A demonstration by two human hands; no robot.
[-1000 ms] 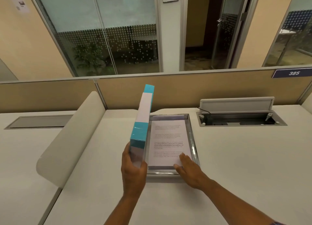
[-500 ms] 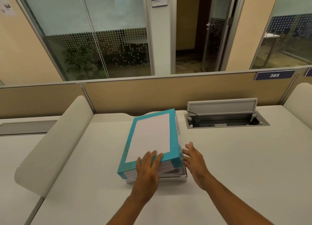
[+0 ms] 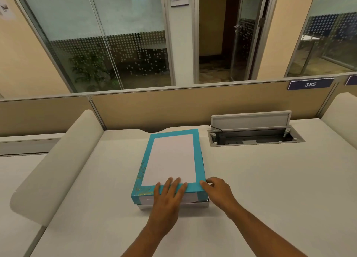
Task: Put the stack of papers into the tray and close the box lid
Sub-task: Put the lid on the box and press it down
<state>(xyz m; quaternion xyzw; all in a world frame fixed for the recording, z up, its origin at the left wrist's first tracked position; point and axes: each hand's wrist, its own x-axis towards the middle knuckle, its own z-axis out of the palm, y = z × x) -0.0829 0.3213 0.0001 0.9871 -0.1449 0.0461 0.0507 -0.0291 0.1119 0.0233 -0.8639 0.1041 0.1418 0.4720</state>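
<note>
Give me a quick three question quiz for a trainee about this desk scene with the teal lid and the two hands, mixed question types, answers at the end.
1. True or false: the left hand lies flat on the near edge of the teal lid.
2. Multiple choice: where does the right hand touch the lid? A) far edge B) near right corner C) nowhere
3. Fill in: the silver rim of the ____ shows under the lid's near edge.

Key: 1 true. 2 B. 3 tray. The papers cannot be seen under the lid. The cable box in the desk stands open, apart from the lid.
</note>
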